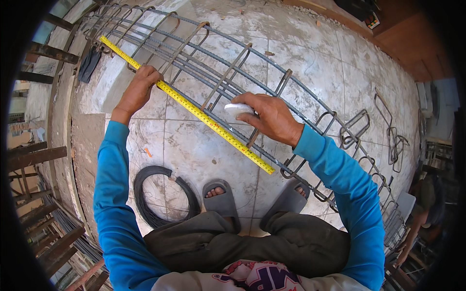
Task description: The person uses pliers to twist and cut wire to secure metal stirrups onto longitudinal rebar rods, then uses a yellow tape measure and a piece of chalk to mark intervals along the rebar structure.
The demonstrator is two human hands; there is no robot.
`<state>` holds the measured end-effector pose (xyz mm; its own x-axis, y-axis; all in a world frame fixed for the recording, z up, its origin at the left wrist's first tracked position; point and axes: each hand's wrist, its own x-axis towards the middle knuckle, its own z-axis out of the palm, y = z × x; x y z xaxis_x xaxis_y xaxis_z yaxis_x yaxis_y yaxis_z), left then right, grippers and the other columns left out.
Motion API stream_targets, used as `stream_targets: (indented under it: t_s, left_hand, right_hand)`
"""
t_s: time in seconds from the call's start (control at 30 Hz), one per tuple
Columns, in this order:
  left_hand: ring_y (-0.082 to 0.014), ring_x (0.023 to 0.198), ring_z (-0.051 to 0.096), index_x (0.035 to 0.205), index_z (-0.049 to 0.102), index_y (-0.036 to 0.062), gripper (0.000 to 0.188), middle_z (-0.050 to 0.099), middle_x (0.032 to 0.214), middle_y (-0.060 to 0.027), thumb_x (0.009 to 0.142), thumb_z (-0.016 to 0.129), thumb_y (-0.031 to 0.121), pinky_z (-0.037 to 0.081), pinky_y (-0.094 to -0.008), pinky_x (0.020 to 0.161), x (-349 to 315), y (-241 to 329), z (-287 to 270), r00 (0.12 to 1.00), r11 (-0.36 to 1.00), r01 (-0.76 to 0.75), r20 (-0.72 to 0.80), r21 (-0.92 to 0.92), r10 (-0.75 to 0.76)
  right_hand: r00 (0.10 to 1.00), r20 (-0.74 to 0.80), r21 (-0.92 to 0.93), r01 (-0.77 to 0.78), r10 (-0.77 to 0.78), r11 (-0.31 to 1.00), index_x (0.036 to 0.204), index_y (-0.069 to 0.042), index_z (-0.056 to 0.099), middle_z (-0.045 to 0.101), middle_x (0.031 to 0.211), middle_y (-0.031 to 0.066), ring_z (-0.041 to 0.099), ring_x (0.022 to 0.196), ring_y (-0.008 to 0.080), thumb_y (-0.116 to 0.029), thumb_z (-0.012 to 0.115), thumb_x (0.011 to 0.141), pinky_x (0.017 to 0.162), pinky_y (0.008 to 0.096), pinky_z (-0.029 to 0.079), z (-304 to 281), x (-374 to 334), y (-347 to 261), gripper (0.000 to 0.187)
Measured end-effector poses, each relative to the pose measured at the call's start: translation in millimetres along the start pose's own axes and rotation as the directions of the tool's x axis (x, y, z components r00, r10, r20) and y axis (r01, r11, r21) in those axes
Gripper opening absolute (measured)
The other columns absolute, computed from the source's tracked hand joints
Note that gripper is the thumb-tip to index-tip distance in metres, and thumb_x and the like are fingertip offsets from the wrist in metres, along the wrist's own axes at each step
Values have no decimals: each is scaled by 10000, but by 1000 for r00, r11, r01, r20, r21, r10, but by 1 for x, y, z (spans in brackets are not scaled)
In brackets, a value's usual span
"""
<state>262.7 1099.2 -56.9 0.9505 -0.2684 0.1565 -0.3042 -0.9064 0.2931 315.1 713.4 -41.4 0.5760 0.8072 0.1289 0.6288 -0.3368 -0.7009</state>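
Observation:
A yellow tape measure blade [204, 116] lies along the near side of a long rebar cage [194, 72], running from the upper left down to the right. My left hand [139, 89] is closed on the blade, its fingers pressed against the near bar. Between the thumb and fingers of my right hand [272, 118] is a white, rounded piece [235, 109] that looks like chalk. This hand hovers over the cage, just beyond the blade. Rectangular stirrups [228, 75] stand at intervals around the long ribbed bars.
A coil of dark tie wire [145, 194] lies on the tiled floor beside my left sandal [221, 199]. Several loose bent stirrups [393, 140] are at the right. Wooden beams [39, 157] stand along the left. Another person's arm [412, 233] shows at the far right.

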Motion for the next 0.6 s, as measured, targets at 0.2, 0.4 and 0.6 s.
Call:
stream_targets:
  t_s: [0.2,0.4,0.6]
  left_hand:
    - [-335,965,507,962,600,35,173,530,961,-128,828,550,-63,429,-390,880,1,1,2,1000,1000,4,0,-6,-4]
    - [-339,964,506,960,596,26,174,527,957,-134,830,538,-74,430,-390,880,0,1,1,1000,999,19,-7,-33,-19]
    - [-339,973,506,962,593,25,166,526,961,-135,835,538,-66,429,-385,883,0,0,2,1000,998,27,-5,-51,-28]
  right_hand:
    - [984,79,-98,168,-161,981,1050,-111,665,688,1003,67,640,978,295,-170,728,816,822,405,523,-3,19,24,250]
    - [990,82,-114,120,-111,986,1071,-77,681,697,1017,124,652,969,315,-157,743,831,825,398,519,-29,34,59,261]
    - [990,78,167,-127,116,978,1058,-103,694,706,1013,97,655,943,299,-171,743,844,804,387,513,-35,28,58,230]
